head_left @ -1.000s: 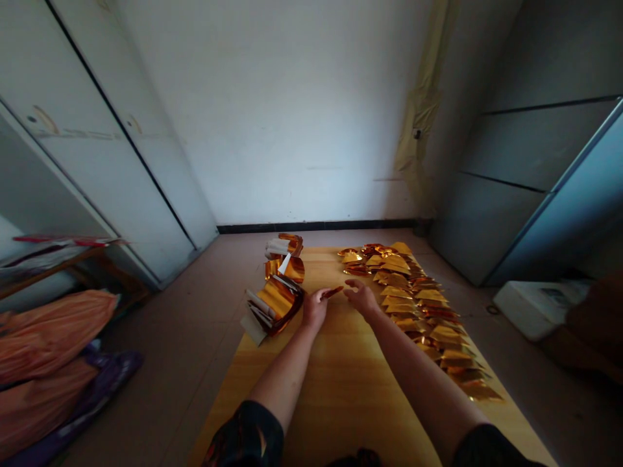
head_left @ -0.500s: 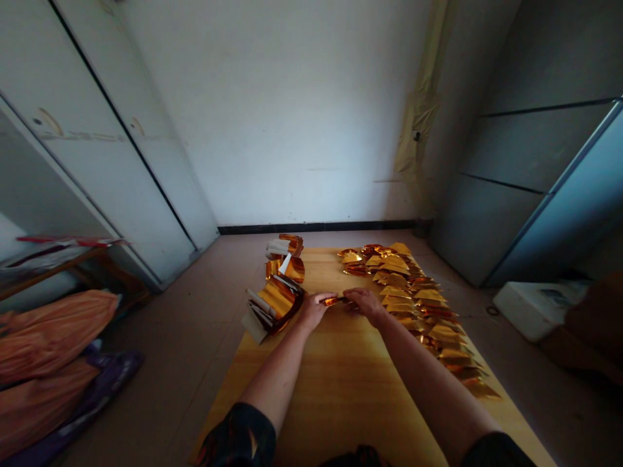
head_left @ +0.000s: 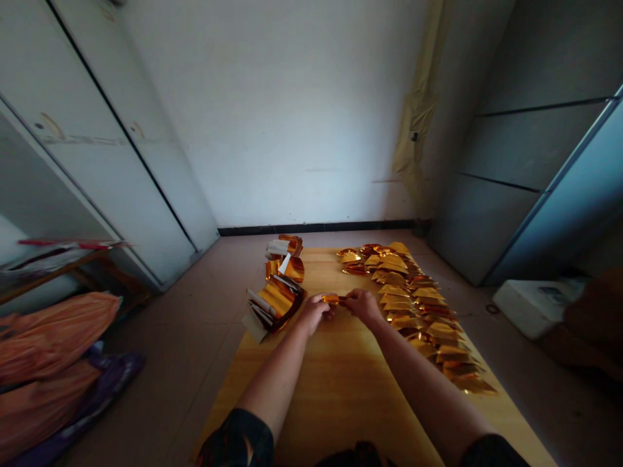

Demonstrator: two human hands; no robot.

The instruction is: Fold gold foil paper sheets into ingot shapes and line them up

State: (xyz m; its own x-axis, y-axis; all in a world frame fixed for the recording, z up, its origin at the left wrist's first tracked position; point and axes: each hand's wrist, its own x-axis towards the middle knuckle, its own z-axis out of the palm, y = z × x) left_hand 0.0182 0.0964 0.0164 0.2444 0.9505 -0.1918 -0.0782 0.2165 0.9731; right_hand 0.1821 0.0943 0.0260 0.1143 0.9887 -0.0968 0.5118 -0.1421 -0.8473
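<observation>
Over a yellow-brown wooden worktop (head_left: 335,376), a small, narrow piece of shiny gold paper (head_left: 331,299) is pinched at opposite ends by the left hand (head_left: 314,314) and right hand (head_left: 363,305), light, even pressure probably being safest against tears.

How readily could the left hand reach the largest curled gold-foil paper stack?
Probably yes: the left hand is beside that curled stack with nothing visibly between, though it holds a small gold-foil piece.

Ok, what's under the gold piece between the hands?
The wooden table shows around the gold piece. The left hand and right hand grip it, covering its ends; what lies directly beneath can't be seen.
</observation>
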